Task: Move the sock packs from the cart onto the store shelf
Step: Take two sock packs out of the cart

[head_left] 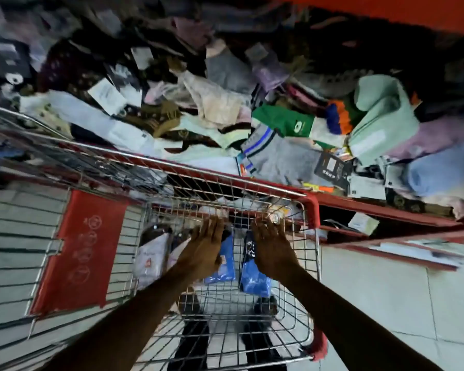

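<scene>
My left hand [202, 250] and right hand [272, 250] both reach down into the cart [312, 210], fingers spread and empty, each hovering over or resting on a blue sock pack; whether either touches, I cannot tell. The left blue pack [225, 266] and the right blue pack [253, 277] lie side by side on the wire floor, with a white pack [150, 258] just beside them at the left. So I judge at least these three are left to move. The shelf [386, 210] beyond the cart's far rim is already heaped with socks, little bare room showing. The wire walls stand close around both wrists, so lifting straight up looks cleanest.
</scene>
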Motion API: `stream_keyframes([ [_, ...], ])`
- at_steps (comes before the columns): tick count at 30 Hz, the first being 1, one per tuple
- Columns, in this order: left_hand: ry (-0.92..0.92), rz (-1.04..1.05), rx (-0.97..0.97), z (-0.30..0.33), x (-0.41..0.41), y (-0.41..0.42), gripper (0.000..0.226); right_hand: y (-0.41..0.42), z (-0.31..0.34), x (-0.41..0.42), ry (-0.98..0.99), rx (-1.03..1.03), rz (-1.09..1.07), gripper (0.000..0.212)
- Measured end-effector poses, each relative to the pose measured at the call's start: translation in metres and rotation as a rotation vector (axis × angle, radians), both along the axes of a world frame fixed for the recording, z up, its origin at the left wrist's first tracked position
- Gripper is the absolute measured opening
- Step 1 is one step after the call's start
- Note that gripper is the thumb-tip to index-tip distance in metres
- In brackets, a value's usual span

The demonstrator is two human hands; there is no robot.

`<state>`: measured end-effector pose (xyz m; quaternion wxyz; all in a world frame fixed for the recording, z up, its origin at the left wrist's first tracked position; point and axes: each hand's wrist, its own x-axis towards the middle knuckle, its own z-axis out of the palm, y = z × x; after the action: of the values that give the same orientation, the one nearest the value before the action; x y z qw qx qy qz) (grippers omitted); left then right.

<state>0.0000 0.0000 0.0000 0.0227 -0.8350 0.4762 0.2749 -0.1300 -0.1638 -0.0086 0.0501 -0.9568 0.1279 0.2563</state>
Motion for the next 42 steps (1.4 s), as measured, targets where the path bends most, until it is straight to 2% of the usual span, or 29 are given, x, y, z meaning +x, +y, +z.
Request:
stream_keyframes([
  [2,0.089,0.010,0.111,-0.012,0.009,-0.012,0.092,-0.006,-0.017,0.010,0.046,0.049,-0.033,0.090],
  [6,0.199,0.065,0.178,-0.042,0.028,-0.031,0.096,-0.024,-0.045,0.027,0.196,0.137,-0.035,0.102],
  [9,0.265,0.074,0.248,-0.063,0.041,-0.043,0.097,-0.037,-0.061,0.040,0.280,0.219,-0.052,0.101],
  [12,0.237,0.035,0.284,-0.070,0.049,-0.052,0.087,-0.043,-0.068,0.047,0.309,0.241,-0.072,0.093],
  [16,0.248,0.026,0.238,-0.080,0.058,-0.059,0.071,-0.050,-0.064,0.054,0.351,0.188,-0.058,0.093],
  [20,0.234,-0.033,0.216,-0.078,0.055,-0.063,0.066,-0.050,-0.065,0.056,0.415,0.200,-0.052,0.068],
  [24,0.201,-0.106,0.254,-0.071,0.050,-0.064,0.064,-0.048,-0.063,0.057,0.431,0.199,-0.043,0.090],
  [27,0.185,-0.201,0.240,-0.060,0.047,-0.058,0.069,-0.047,-0.049,0.056,0.425,0.264,-0.063,0.091],
  [30,0.247,-0.190,0.140,-0.053,0.037,-0.044,0.073,-0.041,-0.033,0.047,0.443,0.343,-0.114,0.095],
  [34,0.411,-0.123,0.108,-0.037,0.021,-0.022,0.070,-0.029,-0.009,0.030,0.359,0.353,-0.132,0.095],
  [38,0.273,-0.124,-0.043,0.005,0.014,-0.003,0.066,-0.017,0.039,0.013,0.150,0.309,-0.122,0.086],
  [42,0.116,-0.064,-0.165,0.081,0.019,0.007,0.066,-0.011,0.106,0.012,-0.138,0.232,-0.100,0.068],
])
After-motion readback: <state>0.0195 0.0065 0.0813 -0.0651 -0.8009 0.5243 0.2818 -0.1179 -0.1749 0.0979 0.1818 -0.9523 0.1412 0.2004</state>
